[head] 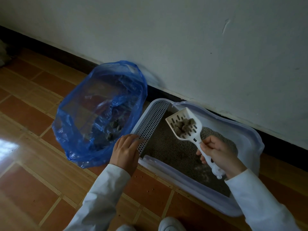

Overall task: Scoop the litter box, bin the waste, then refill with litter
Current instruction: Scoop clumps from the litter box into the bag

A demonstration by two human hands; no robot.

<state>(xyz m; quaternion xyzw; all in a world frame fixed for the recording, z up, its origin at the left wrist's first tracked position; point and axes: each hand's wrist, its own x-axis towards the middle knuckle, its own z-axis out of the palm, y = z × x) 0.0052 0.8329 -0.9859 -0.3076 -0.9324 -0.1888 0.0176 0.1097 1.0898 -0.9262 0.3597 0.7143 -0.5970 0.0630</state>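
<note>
Long pale grey-white sleeves (106, 194), loosely creased and ending at the wrists, are worn on both arms, and a white shoe (171, 225) is seen at the bottom edge.

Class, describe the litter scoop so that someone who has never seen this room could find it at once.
Find the pale litter box on the tiled floor against the wall. Above its grey litter, the right hand grips a white slotted scoop, the only tool here, carrying grey clumps.

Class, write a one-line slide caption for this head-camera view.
Right hand lifts a scoop of clumps above the litter box; left hand rests on its grid beside the blue bag.
</note>
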